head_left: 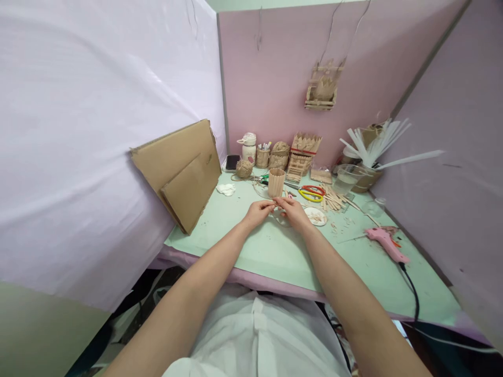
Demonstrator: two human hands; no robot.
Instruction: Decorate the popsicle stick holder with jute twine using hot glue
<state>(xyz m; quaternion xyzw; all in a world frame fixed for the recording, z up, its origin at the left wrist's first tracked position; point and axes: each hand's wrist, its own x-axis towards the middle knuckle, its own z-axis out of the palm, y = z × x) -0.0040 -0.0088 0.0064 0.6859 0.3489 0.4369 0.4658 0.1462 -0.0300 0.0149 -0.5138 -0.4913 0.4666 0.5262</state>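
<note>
My left hand [259,212] and my right hand [293,212] meet at the middle of the table, their fingertips pinched together. Whatever lies between the fingers is too small and too covered to name. Just beyond them stands a cup made of wooden sticks [276,184], upright and apart from both hands. A thin pale loop, perhaps cord or a clear rim, shows on the table under the fingers. Close to my right hand is a small white dish [321,218] with wood bits on it.
A pink glue gun [387,245] lies at the right, its cord running off the edge. Scissors [313,196] and loose wooden sticks [333,199] lie behind the dish. Folded cardboard [184,173] leans at the left. A twine ball [244,168] and bottle [249,149] stand behind.
</note>
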